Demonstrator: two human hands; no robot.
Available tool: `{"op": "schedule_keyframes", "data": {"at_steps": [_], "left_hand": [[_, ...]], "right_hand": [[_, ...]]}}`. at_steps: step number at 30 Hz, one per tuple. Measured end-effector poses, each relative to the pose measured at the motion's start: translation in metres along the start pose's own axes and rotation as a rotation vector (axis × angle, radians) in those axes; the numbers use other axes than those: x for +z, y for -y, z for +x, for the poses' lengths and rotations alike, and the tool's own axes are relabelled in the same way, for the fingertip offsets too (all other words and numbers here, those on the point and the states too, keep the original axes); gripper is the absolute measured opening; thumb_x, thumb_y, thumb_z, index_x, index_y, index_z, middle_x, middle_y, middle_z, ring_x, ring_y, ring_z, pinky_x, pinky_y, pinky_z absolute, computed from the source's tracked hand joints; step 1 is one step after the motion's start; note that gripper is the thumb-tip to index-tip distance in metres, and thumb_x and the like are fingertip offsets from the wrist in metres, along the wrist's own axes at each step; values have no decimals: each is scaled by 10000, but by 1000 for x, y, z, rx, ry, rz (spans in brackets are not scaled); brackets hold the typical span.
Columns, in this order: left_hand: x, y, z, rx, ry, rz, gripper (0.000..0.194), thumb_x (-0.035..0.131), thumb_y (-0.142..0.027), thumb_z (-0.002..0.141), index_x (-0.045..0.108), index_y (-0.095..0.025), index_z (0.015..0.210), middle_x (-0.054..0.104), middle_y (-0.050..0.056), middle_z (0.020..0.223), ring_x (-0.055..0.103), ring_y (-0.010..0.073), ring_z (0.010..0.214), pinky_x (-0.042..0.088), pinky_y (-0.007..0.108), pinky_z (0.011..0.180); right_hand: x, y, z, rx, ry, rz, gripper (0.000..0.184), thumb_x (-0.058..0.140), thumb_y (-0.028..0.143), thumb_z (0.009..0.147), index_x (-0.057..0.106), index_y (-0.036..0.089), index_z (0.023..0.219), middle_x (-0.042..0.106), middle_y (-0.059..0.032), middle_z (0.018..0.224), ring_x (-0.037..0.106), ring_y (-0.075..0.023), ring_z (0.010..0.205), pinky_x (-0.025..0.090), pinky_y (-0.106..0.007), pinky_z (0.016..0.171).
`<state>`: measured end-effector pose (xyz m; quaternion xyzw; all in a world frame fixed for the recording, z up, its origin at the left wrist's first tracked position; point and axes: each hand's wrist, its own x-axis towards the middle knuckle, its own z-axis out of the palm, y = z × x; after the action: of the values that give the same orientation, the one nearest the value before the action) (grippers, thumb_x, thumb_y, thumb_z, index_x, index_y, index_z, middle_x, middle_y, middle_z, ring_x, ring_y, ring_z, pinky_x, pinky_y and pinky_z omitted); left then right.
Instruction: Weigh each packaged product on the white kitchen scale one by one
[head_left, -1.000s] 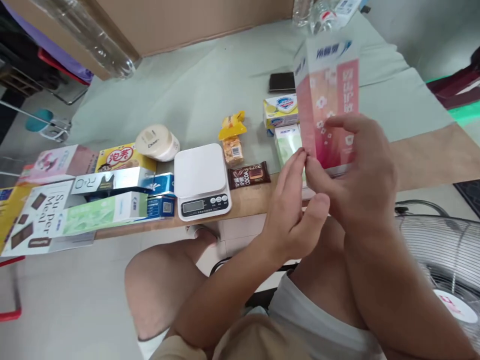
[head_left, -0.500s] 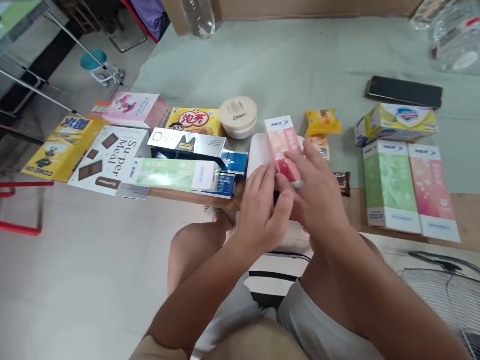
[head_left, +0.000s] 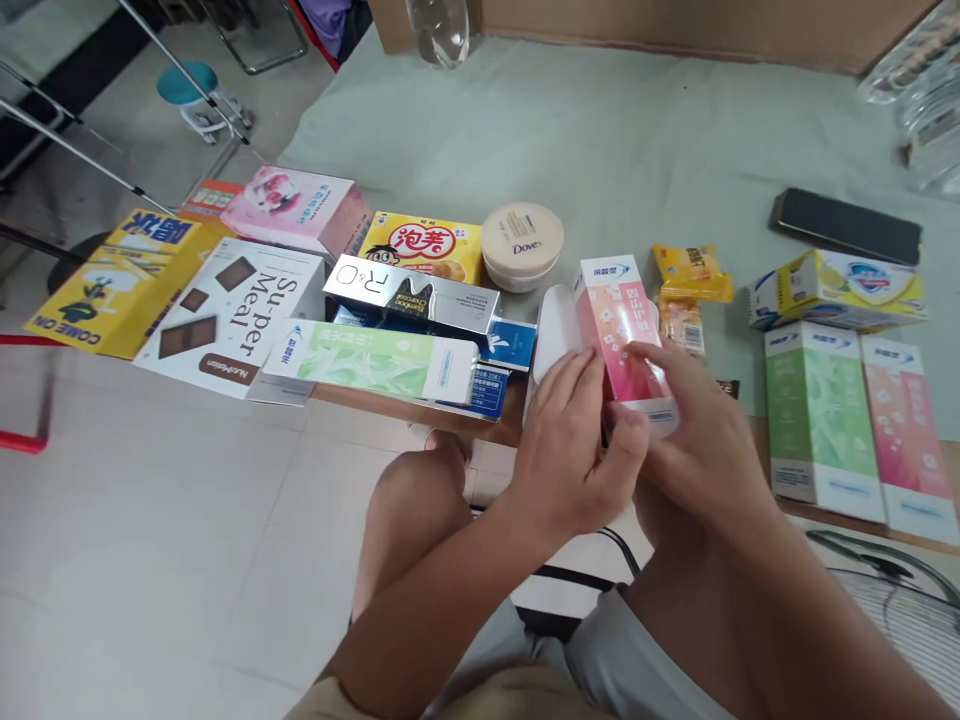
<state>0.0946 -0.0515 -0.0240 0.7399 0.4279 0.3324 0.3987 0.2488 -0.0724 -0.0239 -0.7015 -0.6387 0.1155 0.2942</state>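
A pink-and-white carton [head_left: 621, 320] with a glossy pink front lies tilted over a white tray-like thing [head_left: 559, 310] at the table's near edge. My right hand [head_left: 697, 420] is closed around the carton's near right end, its index finger across the front. My left hand [head_left: 574, 440] is at the carton's near left side, fingers together and curled against it, thumb by its lower end. The left palm hides part of the white thing. Just right of the carton lie a yellow snack packet [head_left: 690, 272] and an orange packet [head_left: 681, 325].
Leftward stand a Dove tub [head_left: 523, 240], a silver carton [head_left: 412, 295], a green carton [head_left: 367, 360], a Su-per Meal box [head_left: 232, 320] and a yellow box [head_left: 124, 285]. Rightward are a soap pack [head_left: 840, 290], a green-white carton [head_left: 821, 420], another pink carton [head_left: 911, 430] and a phone [head_left: 847, 228].
The view has shifted, so the table items appear farther right and mostly lower. My right hand has slid toward the pink carton's near end, uncovering more of its front. My left hand stays beside it.
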Motion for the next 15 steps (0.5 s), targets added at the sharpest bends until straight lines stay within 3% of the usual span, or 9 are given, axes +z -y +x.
{"op": "schedule_keyframes", "data": {"at_steps": [2, 5, 7, 9, 12, 15], "left_hand": [[3, 1, 0, 11, 4, -33, 707, 338, -513, 1039, 487, 2, 1500, 479, 266, 1621, 421, 349, 1567, 355, 570, 1319], [5, 0, 0, 88, -54, -168, 654, 445, -492, 1011, 498, -45, 1485, 479, 257, 1616, 425, 341, 1567, 378, 539, 1313], [1, -1, 1, 105, -158, -341, 599, 545, -471, 978, 517, -97, 1446, 504, 240, 1582, 524, 325, 1484, 505, 492, 1220], [-8, -1, 4, 18, -253, -546, 606, 656, -486, 924, 512, -160, 1414, 534, 214, 1535, 658, 287, 1295, 638, 410, 1007], [-32, 0, 8, -143, -317, -795, 573, 766, -517, 853, 552, -224, 1297, 687, 130, 1273, 721, 196, 975, 643, 298, 771], [-60, 3, 5, -151, -412, -915, 494, 800, -544, 824, 583, -238, 1147, 721, 54, 1020, 699, 166, 879, 621, 276, 743]], "right_hand": [[2, 2, -1, 11, 1, -2, 505, 665, 498, 868, 672, 279, 1323, 669, -128, 1451, 667, -365, 1323, 615, -547, 999], [1, 6, -2, -12, -111, 53, 467, 665, 495, 889, 675, 290, 1309, 660, -111, 1465, 671, -342, 1327, 610, -542, 1031], [0, 11, -2, -112, -197, 123, 509, 707, 457, 876, 642, 317, 1361, 632, -94, 1506, 629, -338, 1391, 569, -557, 1112], [0, 21, 0, -246, -242, 191, 614, 769, 384, 831, 601, 358, 1421, 593, -79, 1552, 585, -344, 1441, 520, -581, 1171], [3, 42, 10, -418, -165, 332, 744, 824, 315, 781, 560, 385, 1473, 570, -76, 1580, 592, -336, 1435, 520, -582, 1177], [9, 69, 30, -372, -49, 639, 585, 723, 438, 894, 565, 367, 1453, 665, -90, 1476, 658, -311, 1363, 612, -537, 1057]]}}
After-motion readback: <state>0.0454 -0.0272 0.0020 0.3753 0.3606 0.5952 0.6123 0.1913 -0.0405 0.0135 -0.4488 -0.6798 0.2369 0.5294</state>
